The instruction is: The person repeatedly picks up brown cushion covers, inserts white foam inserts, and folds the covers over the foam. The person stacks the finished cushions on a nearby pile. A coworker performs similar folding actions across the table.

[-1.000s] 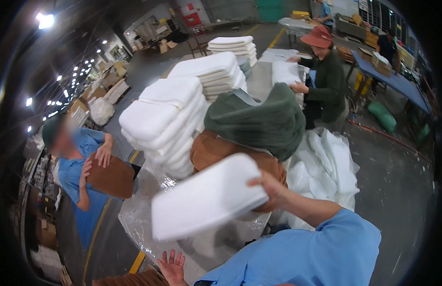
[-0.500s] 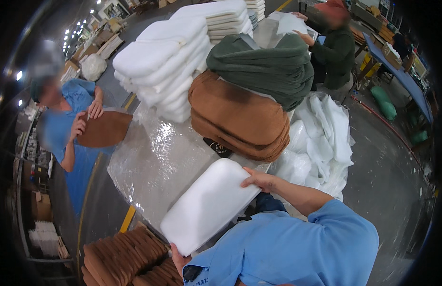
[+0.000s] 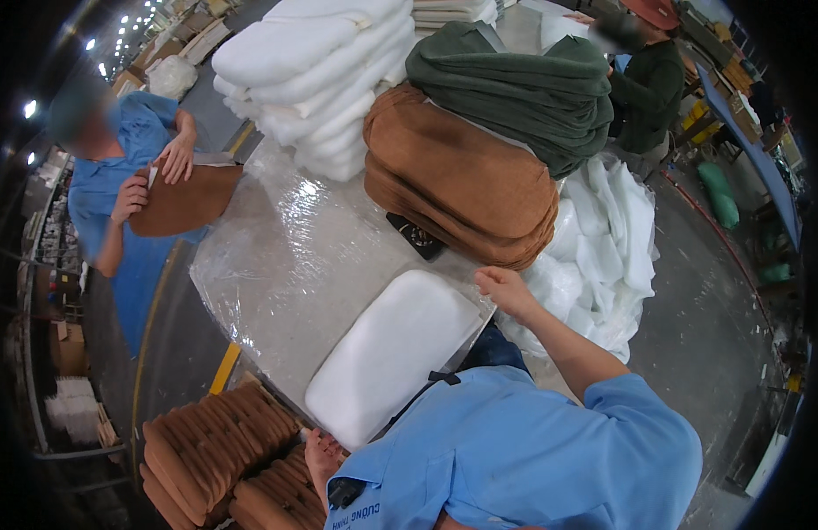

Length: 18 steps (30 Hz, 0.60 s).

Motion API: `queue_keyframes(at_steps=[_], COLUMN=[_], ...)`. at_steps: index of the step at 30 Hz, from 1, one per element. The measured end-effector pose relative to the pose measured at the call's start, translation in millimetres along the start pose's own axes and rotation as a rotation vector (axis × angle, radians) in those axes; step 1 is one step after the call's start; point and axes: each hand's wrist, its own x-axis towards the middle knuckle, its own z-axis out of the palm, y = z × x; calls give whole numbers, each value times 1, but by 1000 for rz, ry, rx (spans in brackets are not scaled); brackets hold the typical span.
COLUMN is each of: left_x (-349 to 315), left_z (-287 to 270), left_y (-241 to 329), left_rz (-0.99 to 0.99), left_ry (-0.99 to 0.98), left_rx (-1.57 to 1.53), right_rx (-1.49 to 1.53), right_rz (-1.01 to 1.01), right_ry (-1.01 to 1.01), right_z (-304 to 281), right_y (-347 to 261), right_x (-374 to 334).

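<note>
A white padding sheet (image 3: 395,349), oblong with rounded corners, lies flat at the near edge of the table, in front of my body. Just off its lower left end is my left hand (image 3: 322,454), fingers loosely bent and apart, with nothing visible in them. My right hand (image 3: 504,290) hovers past the pad's far right corner, fingers curled together and no object showing in them. Directly beyond it sits a stack of brown fabric covers (image 3: 466,181), with a folded dark green fabric stack (image 3: 515,93) behind. A small black object (image 3: 415,236) is partly under the brown stack.
Clear plastic film (image 3: 276,238) covers the table. Tall white padding piles (image 3: 312,71) stand at the back. Brown cushions (image 3: 219,442) fill the lower left; bunched white material (image 3: 603,238) hangs at right. A co-worker at left holds a brown piece (image 3: 186,201); another stands far right.
My right hand has let go of the white padding and moved up and right. The padding now lies on the table, and my left hand has come away from its end.
</note>
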Motion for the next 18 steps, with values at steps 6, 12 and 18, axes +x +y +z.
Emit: queue_keyframes(at_steps=[6,12,18], left_x=[-4,3,31], left_z=[43,11,12], left_y=[-19,-8,-14], left_rz=[91,-18,18], left_ry=[16,254,63], left_rx=[-62,123,100], right_rx=[-448,-185,-378], right_rz=[63,138,289], right_ry=[-13,6,-143], right_z=[33,11,29], right_y=[34,23,21], right_x=[-5,8,12])
